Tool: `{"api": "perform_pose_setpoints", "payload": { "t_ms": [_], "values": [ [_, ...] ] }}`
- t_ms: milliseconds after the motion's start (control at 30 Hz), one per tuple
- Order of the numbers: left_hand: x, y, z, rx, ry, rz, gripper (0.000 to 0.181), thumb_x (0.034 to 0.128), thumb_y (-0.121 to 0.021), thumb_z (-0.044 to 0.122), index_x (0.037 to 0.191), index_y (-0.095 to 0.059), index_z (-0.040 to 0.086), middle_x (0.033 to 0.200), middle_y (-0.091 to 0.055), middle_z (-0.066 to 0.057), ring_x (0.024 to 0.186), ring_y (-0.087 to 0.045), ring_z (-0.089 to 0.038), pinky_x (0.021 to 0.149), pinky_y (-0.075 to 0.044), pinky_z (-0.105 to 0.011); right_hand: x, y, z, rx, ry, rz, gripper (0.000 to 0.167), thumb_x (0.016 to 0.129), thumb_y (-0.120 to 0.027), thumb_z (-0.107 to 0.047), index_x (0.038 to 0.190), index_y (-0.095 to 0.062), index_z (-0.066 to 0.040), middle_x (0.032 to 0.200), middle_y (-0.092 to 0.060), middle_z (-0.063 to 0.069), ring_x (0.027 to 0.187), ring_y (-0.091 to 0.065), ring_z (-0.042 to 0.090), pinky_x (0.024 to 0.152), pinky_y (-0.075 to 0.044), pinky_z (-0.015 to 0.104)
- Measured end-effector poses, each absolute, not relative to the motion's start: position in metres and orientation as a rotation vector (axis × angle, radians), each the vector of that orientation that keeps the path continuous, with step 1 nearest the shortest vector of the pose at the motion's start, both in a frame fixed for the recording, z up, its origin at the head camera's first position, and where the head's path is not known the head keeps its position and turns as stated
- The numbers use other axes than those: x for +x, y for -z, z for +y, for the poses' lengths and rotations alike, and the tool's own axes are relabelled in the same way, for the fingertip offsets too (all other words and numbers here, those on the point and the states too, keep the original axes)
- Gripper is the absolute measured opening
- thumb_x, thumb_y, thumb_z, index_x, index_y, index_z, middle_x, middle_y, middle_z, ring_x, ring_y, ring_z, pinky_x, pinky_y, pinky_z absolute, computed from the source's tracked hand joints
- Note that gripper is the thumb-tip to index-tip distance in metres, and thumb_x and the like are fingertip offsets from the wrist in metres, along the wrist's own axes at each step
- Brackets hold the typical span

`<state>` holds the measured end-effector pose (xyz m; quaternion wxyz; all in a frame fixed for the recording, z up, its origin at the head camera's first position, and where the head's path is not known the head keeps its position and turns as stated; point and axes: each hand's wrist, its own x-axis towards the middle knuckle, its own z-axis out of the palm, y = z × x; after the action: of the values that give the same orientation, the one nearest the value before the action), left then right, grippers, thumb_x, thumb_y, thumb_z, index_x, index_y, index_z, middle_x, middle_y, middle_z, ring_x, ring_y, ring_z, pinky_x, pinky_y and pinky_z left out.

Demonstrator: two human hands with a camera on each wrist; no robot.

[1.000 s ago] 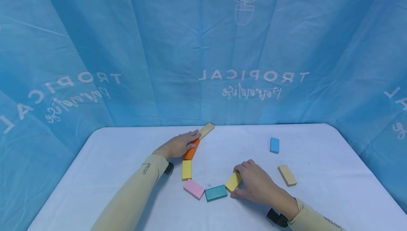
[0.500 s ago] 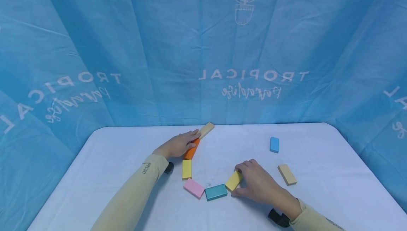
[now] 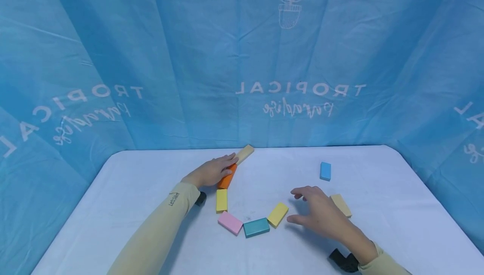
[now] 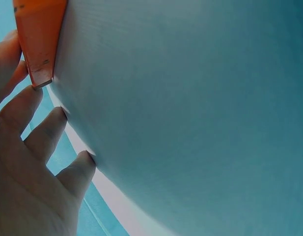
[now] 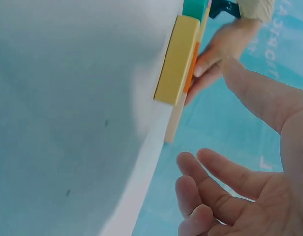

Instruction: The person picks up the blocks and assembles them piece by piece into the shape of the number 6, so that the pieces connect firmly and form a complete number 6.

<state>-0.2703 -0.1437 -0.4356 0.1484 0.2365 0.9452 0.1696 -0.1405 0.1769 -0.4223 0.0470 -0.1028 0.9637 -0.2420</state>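
In the head view my left hand (image 3: 212, 171) holds an orange block (image 3: 228, 177) at the table's back left, its thumb over the block and fingers around the far end. A long natural-wood block (image 3: 245, 154) extends beyond those fingertips. My right hand (image 3: 321, 212) is spread, with nothing between thumb and fingers, just right of a yellow block (image 3: 277, 215). That yellow block adjoins a teal block (image 3: 256, 227), followed leftward by a pink block (image 3: 230, 223) and another yellow block (image 3: 222, 201) below the orange one. Together they form a curved row.
A blue block (image 3: 325, 171) lies at the back right. Another natural-wood block (image 3: 341, 205) sits behind my right hand, partly covered by it. The white table (image 3: 181, 245) ends at a blue printed curtain (image 3: 196, 56) along its back.
My right hand has let go of the yellow block and drawn away to the right, its fingers spreading. The yellow block stays beside the teal one. My left hand keeps its place.
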Motion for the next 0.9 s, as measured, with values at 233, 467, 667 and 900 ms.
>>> {"api": "perform_pose_setpoints", "payload": {
  "t_ms": [233,467,667,900],
  "values": [
    [-0.270,0.436,-0.145,0.686,-0.492,2.724,0.056,0.1069,-0.051,0.027,0.159,-0.032,0.017,0.165,-0.026,-0.006,0.151,-0.025,-0.029,0.121,-0.022,-0.050,-0.140,0.421,0.194,-0.274,0.807,2.952,0.065,0.076,-0.089,-0.037,0.132,-0.064,-0.014,0.116,-0.065,-0.001,0.108,-0.058,0.022,0.085,-0.055,0.042],
    [-0.271,0.437,-0.145,0.691,-0.502,2.718,0.056,0.1072,-0.050,0.028,0.159,-0.032,0.017,0.165,-0.026,-0.006,0.151,-0.025,-0.029,0.122,-0.021,-0.050,-0.142,0.417,0.213,-0.342,0.887,2.969,0.063,0.077,-0.089,-0.032,0.131,-0.064,-0.011,0.122,-0.065,0.003,0.110,-0.057,0.027,0.088,-0.054,0.047],
    [-0.272,0.437,-0.144,0.690,-0.500,2.721,0.056,0.1072,-0.050,0.027,0.159,-0.032,0.017,0.165,-0.026,-0.006,0.151,-0.024,-0.028,0.122,-0.020,-0.049,-0.143,0.414,0.229,-0.340,0.923,2.985,0.065,0.077,-0.089,-0.033,0.132,-0.062,-0.010,0.127,-0.063,0.007,0.113,-0.056,0.030,0.089,-0.054,0.052],
    [-0.272,0.439,-0.145,0.690,-0.489,2.734,0.055,0.1073,-0.050,0.027,0.159,-0.033,0.017,0.165,-0.026,-0.005,0.151,-0.024,-0.027,0.122,-0.021,-0.049,-0.145,0.415,0.249,-0.321,0.950,2.994,0.070,0.077,-0.088,-0.036,0.134,-0.061,-0.008,0.130,-0.062,0.010,0.113,-0.055,0.029,0.089,-0.052,0.053]
  ]
}}
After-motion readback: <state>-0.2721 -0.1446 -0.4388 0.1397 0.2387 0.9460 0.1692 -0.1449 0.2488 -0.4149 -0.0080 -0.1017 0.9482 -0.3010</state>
